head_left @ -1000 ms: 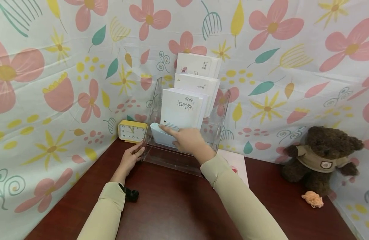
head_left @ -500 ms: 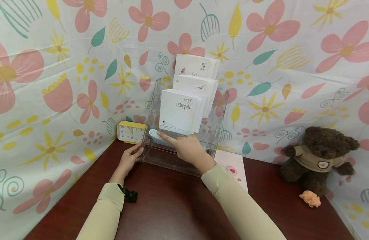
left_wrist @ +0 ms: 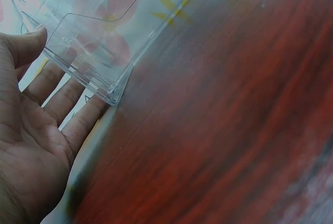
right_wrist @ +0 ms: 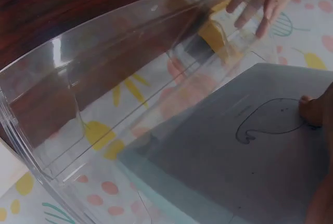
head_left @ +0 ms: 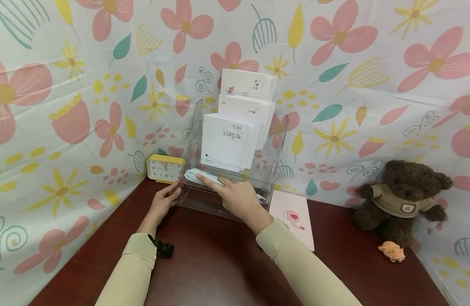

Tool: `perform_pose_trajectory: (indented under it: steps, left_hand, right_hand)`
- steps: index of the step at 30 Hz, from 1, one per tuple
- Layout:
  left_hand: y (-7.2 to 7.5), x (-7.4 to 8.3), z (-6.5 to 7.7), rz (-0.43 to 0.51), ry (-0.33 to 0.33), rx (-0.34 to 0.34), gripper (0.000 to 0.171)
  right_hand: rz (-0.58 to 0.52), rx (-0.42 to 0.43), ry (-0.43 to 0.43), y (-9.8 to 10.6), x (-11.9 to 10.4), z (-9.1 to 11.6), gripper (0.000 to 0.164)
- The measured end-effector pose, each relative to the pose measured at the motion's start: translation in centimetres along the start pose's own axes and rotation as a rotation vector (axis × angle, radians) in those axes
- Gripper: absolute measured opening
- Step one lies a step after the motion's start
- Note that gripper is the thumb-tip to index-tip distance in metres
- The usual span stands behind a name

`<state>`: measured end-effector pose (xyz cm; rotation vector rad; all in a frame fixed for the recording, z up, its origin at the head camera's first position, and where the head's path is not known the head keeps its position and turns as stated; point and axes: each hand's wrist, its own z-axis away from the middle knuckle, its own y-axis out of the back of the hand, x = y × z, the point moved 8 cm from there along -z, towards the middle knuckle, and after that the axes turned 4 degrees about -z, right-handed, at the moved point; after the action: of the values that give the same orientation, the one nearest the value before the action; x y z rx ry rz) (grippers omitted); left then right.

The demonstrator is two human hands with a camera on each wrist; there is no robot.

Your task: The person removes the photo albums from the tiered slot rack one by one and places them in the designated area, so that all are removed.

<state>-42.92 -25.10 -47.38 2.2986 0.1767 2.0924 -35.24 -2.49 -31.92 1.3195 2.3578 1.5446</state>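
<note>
Your left hand (head_left: 163, 203) pinches the clear rack (left_wrist: 96, 60); your right hand (head_left: 240, 199) grips the pale blue notebook (right_wrist: 208, 143), tilted low in the rack, mid-frame from the head. Looks light, smooth, stiffish; its top edge should suit fingers best.

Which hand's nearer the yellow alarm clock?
Left. Left hand: at the left edge of the clear rack, just in front of the yellow alarm clock. Right hand: farther right, on the light-blue book.

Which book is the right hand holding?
The pale blue one; the white ones stand untouched in the clear rack, and the elephant-print one lies on the table.
</note>
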Motion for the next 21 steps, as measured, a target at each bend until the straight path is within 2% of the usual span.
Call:
perform_pose_trajectory:
  steps: [8,11,16,21]
  left_hand:
    - [-0.1,-0.1,0.0,-0.004,0.002,-0.016,0.061]
    - [-0.1,-0.1,0.1,-0.004,-0.009,-0.026,0.063]
    - [0.0,0.0,0.1,-0.009,-0.020,-0.027,0.061]
    - [-0.1,0.0,0.1,-0.024,-0.029,-0.029,0.063]
  right_hand:
    - [-0.038,0.145,-0.002,2.4,0.0,0.6,0.089]
    - [-0.063,0.204,-0.029,3.3,0.1,0.8,0.089]
    - [-0.154,0.360,-0.109,4.9,0.6,1.3,0.078]
    - [-0.268,0.510,-0.165,5.3,0.6,2.3,0.061]
